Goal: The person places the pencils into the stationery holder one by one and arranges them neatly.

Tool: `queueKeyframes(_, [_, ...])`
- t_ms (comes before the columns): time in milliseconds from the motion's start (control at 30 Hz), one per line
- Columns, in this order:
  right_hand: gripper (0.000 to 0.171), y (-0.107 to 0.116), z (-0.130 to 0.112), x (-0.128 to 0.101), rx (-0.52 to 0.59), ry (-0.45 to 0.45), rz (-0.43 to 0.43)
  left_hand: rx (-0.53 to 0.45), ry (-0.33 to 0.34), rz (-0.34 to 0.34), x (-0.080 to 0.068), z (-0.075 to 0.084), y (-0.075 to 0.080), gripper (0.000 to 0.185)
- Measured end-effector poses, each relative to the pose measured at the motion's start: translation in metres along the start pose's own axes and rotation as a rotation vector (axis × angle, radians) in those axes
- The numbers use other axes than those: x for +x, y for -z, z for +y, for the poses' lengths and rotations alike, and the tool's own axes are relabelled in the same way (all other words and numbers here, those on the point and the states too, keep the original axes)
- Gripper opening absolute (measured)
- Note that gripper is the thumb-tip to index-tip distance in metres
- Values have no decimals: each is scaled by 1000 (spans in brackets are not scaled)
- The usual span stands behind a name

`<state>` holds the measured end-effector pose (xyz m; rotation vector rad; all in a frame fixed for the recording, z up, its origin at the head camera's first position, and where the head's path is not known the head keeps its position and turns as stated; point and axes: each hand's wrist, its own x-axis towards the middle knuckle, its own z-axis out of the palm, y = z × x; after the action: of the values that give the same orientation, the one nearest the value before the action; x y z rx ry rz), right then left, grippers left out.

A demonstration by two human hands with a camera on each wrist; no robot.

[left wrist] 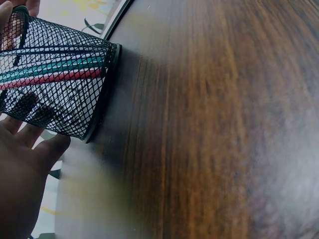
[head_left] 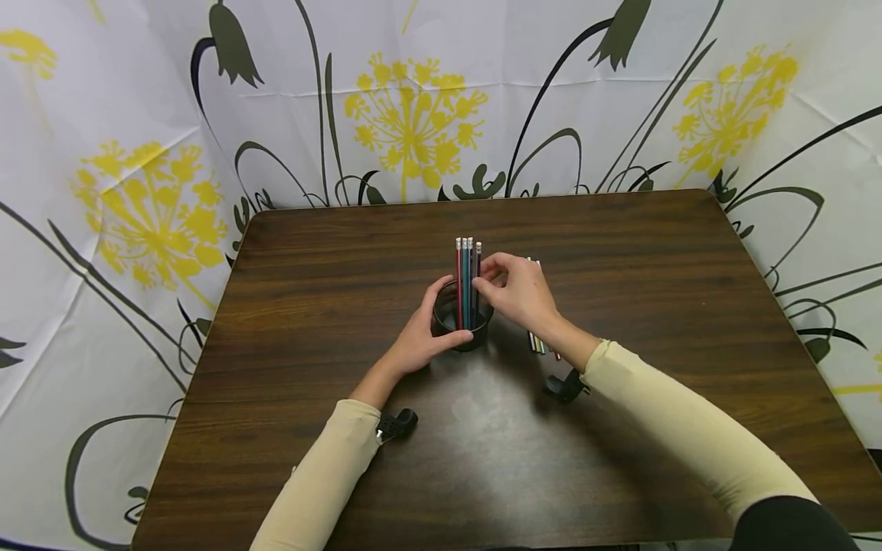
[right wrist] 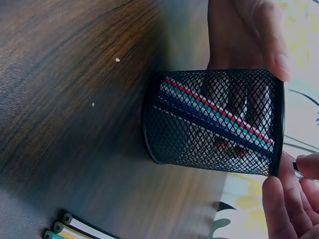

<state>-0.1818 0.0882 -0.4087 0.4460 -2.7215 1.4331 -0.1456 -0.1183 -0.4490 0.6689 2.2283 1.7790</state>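
Observation:
A black mesh pencil cup [head_left: 475, 343] stands upright on the table. My left hand [head_left: 418, 334] holds it, thumb at the near side and fingers around the left. Several pencils [head_left: 465, 279], red, teal and dark blue among them, lean inside with their eraser ends up; the right wrist view shows them slanting through the mesh [right wrist: 214, 117]. At the cup's right rim, my right hand [head_left: 521, 292] pinches a dark pencil [head_left: 478, 264] between thumb and fingers. Its lower end is hard to tell from the others. In the left wrist view the left fingers [left wrist: 47, 149] lie beneath the cup's side.
More pencils [head_left: 537, 343] lie on the wooden table [head_left: 331, 306] just right of the cup, partly hidden under the right hand and forearm. Each wrist wears a small black camera [head_left: 398, 424]. A white flowered cloth [head_left: 276, 138] hangs behind the table's back edge.

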Motion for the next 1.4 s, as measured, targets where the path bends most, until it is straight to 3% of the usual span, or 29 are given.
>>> queueKeyframes(700, [22,-2,2,11,-4,-93,-41,-12,1,-6,1,1,-1,86])
queueKeyframes(933, [22,8,6,13,71,-121,-50,-14,-10,-8,1,1,0,86])
queueKeyframes(1167, [22,35,39,19,49,-213,-2,17,-38,6,1,3,0,87])
queueKeyframes(1400, [25,52,90,10,-172,-389,-22,17,-46,1,1,1,-1,86])
